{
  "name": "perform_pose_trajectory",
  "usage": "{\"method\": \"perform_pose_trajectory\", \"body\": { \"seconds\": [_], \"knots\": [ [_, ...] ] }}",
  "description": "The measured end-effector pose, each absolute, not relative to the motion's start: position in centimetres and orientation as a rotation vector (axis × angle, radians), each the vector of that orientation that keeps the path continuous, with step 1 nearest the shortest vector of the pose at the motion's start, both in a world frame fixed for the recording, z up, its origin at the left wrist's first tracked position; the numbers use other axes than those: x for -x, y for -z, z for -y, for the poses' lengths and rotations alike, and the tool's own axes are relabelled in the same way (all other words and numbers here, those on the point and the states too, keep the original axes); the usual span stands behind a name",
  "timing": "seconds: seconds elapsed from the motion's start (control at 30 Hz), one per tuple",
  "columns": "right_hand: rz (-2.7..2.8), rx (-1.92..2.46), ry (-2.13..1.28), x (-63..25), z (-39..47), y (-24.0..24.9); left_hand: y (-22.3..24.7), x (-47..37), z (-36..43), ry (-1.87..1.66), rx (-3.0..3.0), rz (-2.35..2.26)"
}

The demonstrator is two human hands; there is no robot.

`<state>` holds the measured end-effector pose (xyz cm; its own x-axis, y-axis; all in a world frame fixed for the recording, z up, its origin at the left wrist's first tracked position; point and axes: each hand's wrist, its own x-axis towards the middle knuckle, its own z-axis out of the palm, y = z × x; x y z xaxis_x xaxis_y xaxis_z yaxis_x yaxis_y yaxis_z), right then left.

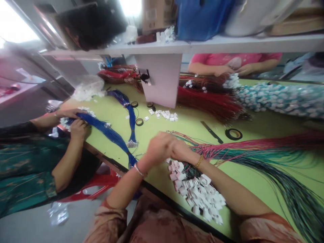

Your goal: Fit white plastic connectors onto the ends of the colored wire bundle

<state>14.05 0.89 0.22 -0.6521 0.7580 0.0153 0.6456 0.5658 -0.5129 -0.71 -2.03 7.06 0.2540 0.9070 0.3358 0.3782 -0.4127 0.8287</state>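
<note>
White connectors (202, 194) are heaped near, pink wires (240, 145) spread right. Left hand (159, 148) and right hand (181, 149) are brought together; what is held cannot be told.

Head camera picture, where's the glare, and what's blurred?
Head view: the window glares white at upper left; head view: left hand and right hand look smeared where they meet; head view: the blue bin is soft, while the black tape roll shows clearer edges.
</note>
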Motion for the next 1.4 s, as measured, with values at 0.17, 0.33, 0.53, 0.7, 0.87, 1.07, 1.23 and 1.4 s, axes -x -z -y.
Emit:
{"method": "perform_pose_trajectory", "body": {
  "seconds": [0.17,0.33,0.53,0.7,0.87,1.07,1.23,1.4],
  "knots": [
    [2.556,1.212,-0.536,-14.4,-1.0,-0.3,-6.2,7.8,-7.9,-0.899,-1.935,-1.94],
    [2.178,1.13,-0.881,-14.7,-1.8,0.2,-3.6,8.7,-11.8,-0.703,-1.938,-1.987],
    [1.57,0.982,-1.271,-13.6,-3.0,0.0,-4.1,8.4,-9.6,-0.806,-1.905,-1.904],
    [1.427,0.868,-1.458,-13.5,-2.9,-0.9,-6.5,6.9,-4.9,-1.15,-1.414,-1.491],
    [1.423,0.912,-1.356,-13.8,-2.5,-1.3,-5.3,2.7,-0.6,-1.31,-0.852,-1.145],
    [1.51,1.02,-1.225,-14.4,-2.2,-1.7,-2.9,-0.2,0.6,-1.372,-0.437,-0.918],
    [1.614,1.064,-1.21,-14.8,-2.1,-1.9,-2.7,-0.3,0.2,-1.359,-0.418,-0.836],
    [1.697,1.102,-1.158,-14.9,-2.2,-1.7,-2.3,-0.1,0.3,-1.342,-0.582,-0.942]
  ]
}}
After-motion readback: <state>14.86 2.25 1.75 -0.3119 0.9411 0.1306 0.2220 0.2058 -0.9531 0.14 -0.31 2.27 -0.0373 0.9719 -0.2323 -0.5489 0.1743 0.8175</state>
